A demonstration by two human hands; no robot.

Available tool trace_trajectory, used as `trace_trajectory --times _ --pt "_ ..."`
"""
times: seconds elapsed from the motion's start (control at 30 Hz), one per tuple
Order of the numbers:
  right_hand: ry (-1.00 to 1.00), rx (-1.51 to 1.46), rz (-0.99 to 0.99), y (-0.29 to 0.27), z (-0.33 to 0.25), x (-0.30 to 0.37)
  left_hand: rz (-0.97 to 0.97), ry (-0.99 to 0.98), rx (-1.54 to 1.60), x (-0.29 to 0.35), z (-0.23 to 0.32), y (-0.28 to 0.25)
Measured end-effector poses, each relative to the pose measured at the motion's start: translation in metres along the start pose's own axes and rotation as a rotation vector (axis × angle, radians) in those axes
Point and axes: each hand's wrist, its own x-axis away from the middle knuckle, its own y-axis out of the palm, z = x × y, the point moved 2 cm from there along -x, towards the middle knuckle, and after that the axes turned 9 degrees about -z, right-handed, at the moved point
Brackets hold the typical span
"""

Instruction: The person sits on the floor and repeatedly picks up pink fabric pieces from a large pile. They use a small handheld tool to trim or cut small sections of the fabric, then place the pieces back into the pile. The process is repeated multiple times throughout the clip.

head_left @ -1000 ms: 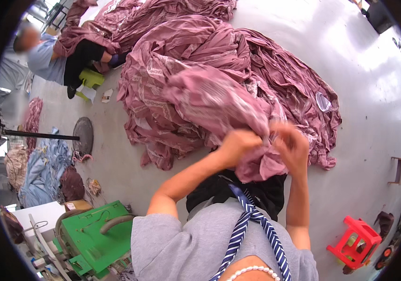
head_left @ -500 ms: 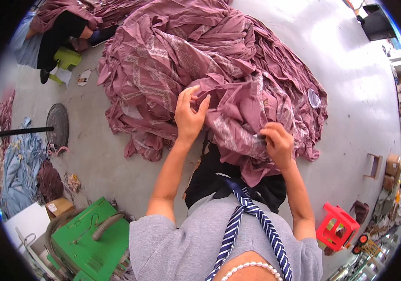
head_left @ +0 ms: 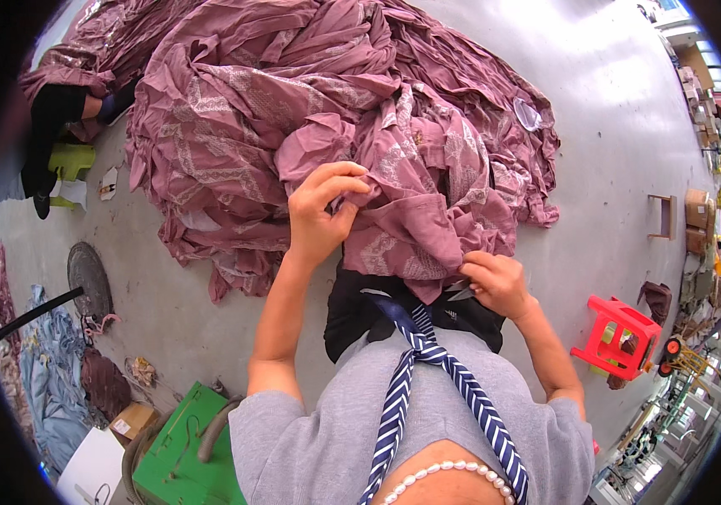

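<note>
A large heap of mauve fabric (head_left: 251, 109) with pale lace-like patterning lies before me, and part of it drapes over my lap. My left hand (head_left: 322, 210) is closed, pinching an edge of this cloth between thumb and fingers. At the lower right of the draped part, my right hand (head_left: 497, 282) is closed at the cloth's edge. Silvery pointed blades, seemingly thread snips (head_left: 461, 292), stick out below its fingers; their handles are hidden in the palm. Whether those fingers also grip the cloth is hard to see.
A red plastic stool (head_left: 621, 337) stands at right, a green machine (head_left: 188, 446) at lower left. Blue cloth (head_left: 53, 379) lies piled at far left near a round dark base (head_left: 91, 278). Another person's leg (head_left: 61, 114) shows at upper left. Boxes (head_left: 697, 210) line the right side.
The view has shifted. My left hand, earlier with fingers apart beside the cloth, now pinches it. My right hand has come lower, toward my lap, and the blades show more clearly.
</note>
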Motion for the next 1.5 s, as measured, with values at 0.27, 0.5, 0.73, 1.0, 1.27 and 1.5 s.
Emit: trace_trajectory --times 0.27,0.5,0.73,1.0,1.27,1.5 --pt "0.133 -0.754 0.222 -0.045 0.007 -0.097 -0.056 0.163 -0.141 -0.006 0.059 0.02" --pt "0.35 -1.082 0.273 -0.049 0.078 -0.072 -0.026 0.165 -0.401 -0.031 0.086 0.025" --pt "0.304 -1.127 0.391 -0.045 0.112 -0.051 -0.293 -0.093 -0.099 -0.057 0.084 0.049" --pt "0.2 -1.125 0.426 -0.071 0.129 -0.073 -0.183 -0.506 0.48 -0.086 0.074 0.058" --pt "0.272 -1.127 0.407 -0.063 0.141 -0.087 -0.167 -0.563 0.788 -0.086 0.065 0.043" --pt "0.263 -0.989 0.535 -0.059 0.135 -0.087 -0.176 -0.477 0.59 -0.08 0.071 0.029"
